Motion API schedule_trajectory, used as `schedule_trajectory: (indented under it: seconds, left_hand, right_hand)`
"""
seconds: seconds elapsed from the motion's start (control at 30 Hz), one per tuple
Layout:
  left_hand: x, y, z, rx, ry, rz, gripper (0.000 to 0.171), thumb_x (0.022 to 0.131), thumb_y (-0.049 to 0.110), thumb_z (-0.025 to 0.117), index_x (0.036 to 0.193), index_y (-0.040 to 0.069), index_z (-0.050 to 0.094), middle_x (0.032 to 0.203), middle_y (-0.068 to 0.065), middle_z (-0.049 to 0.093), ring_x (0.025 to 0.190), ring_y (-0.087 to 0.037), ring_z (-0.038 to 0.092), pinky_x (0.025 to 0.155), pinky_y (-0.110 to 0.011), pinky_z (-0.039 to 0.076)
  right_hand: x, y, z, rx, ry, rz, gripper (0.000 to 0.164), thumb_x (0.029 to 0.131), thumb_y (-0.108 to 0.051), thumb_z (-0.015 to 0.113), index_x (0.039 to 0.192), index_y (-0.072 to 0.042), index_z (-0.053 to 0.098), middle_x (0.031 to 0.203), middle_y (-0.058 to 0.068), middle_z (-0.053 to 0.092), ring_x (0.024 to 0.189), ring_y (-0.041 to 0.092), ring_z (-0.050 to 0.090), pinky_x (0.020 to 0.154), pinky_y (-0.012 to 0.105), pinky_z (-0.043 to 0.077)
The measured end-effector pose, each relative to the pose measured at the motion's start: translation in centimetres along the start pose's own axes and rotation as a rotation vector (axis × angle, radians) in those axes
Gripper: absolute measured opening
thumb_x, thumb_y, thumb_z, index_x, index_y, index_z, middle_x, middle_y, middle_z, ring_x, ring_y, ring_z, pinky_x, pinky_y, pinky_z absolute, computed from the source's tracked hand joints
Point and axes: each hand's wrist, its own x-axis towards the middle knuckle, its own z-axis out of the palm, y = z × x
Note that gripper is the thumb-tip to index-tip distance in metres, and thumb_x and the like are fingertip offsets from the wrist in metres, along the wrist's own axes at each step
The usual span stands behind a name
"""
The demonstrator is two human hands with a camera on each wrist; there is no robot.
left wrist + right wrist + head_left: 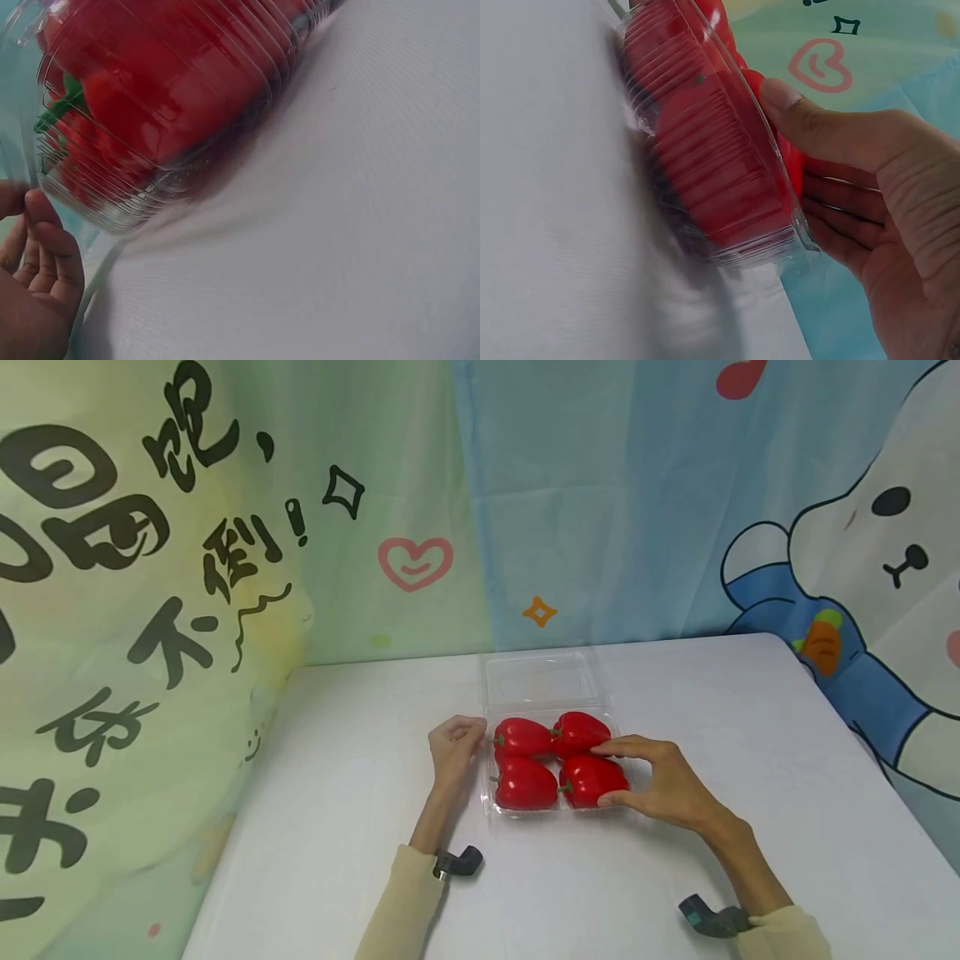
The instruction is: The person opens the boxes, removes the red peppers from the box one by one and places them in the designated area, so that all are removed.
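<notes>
Several red bell peppers with green stems sit in a clear plastic clamshell box [488, 793] on the table, two deep from front to back. My left hand [453, 750] pinches the box's left rim between thumb and fingers, as the left wrist view also shows. On the other side, my right hand [666, 783] holds the front right pepper [588, 779], thumb at its front and fingers behind it. This pepper is still down inside the box wall in the right wrist view. Beside it lie the front left pepper [525, 783], the back left pepper [522, 737] and the back right pepper [582, 732].
The box's clear lid [542, 681] is folded back flat toward the table's far edge. White cloth covers the table [360, 760]. Behind it hangs a printed curtain [585, 510] with a cartoon bear, and a yellow-green one with black writing runs along the left.
</notes>
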Motion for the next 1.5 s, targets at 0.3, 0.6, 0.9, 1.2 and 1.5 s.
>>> schedule_trajectory:
  seconds: [0.3, 0.6, 0.9, 1.2, 1.5]
  left_hand:
    - [0.11, -0.06, -0.15, -0.003, -0.002, -0.008, 0.013, 0.1, 0.01, 0.073, 0.1, -0.002, 0.079, 0.084, -0.013, 0.079, 0.072, -0.007, 0.069, 0.069, -0.019, 0.058]
    - [0.33, -0.23, -0.11, -0.009, -0.011, -0.018, 0.013, 0.099, 0.012, 0.075, 0.1, -0.001, 0.079, 0.083, -0.008, 0.079, 0.073, -0.008, 0.069, 0.07, -0.02, 0.058]
    - [0.22, -0.29, -0.12, -0.03, -0.012, -0.014, 0.015, 0.099, 0.013, 0.076, 0.1, -0.002, 0.078, 0.081, -0.01, 0.077, 0.072, -0.009, 0.069, 0.07, -0.02, 0.058]
    - [0.39, -0.65, -0.14, -0.048, -0.021, -0.019, 0.017, 0.1, 0.013, 0.076, 0.101, -0.004, 0.078, 0.084, -0.017, 0.077, 0.072, -0.009, 0.068, 0.068, -0.02, 0.057]
    - [0.4, -0.5, -0.25, -0.036, -0.033, -0.009, 0.016, 0.1, 0.013, 0.075, 0.102, -0.003, 0.078, 0.088, -0.019, 0.079, 0.072, -0.008, 0.069, 0.069, -0.02, 0.057]
  right_hand:
    - [0.32, -0.25, -0.05, -0.013, -0.066, 0.03, 0.074, 0.07, -0.02, 0.103, 0.137, -0.009, 0.074, 0.138, 0.013, 0.077, 0.131, 0.041, 0.068, 0.097, 0.06, 0.063]
    - [0.62, -0.37, -0.39, -0.062, -0.122, 0.031, 0.075, 0.073, -0.026, 0.102, 0.14, -0.009, 0.072, 0.138, 0.013, 0.076, 0.13, 0.04, 0.068, 0.094, 0.057, 0.065]
    - [0.75, -0.44, -0.36, -0.075, -0.11, -0.008, 0.072, 0.072, -0.026, 0.102, 0.136, -0.008, 0.074, 0.134, 0.012, 0.077, 0.126, 0.038, 0.069, 0.092, 0.054, 0.067]
    - [0.56, -0.29, -0.06, -0.022, -0.057, -0.01, 0.068, 0.07, -0.024, 0.102, 0.131, -0.009, 0.077, 0.131, 0.012, 0.077, 0.125, 0.04, 0.067, 0.089, 0.056, 0.067]
    - [0.67, 0.36, 0.2, 0.012, -0.025, -0.013, 0.067, 0.068, -0.023, 0.103, 0.129, -0.013, 0.077, 0.13, 0.008, 0.077, 0.123, 0.033, 0.068, 0.091, 0.055, 0.067]
